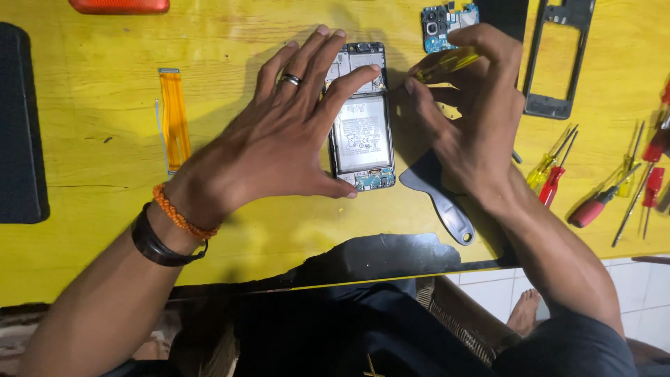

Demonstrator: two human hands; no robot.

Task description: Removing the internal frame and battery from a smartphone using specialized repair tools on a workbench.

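Silvery and bare, the battery filled the middle of the opened phone (361, 119), which lay flat on the yellow wooden table (98, 181), just beyond its near edge and between our two hands. Our left hand (279, 143) lay spread wide over the phone's left side, fingers splayed and pointing away from us, the index fingertip pressed on the upper part of the phone and the thumb against its lower edge; it pinned the phone rather than gripped it. A ring sat on one finger, and an orange beaded bracelet (180, 215) and a dark band circled that wrist. Our right hand (474, 119) was curled closed around a yellow-handled screwdriver (447, 64), held slantwise just to the right of the phone's top corner; its tip was hidden, so we could not tell whether it touched the phone.

Under the right palm a grey plastic pry tool (443, 202) rested beside the phone's lower right corner. Farther off, a small circuit board (447, 24) lay beyond the phone, a black phone frame (558, 63) to its right, and a scatter of red and yellow screwdrivers (600, 188) near the right edge. An orange flex ribbon (174, 119) lay well to the left.
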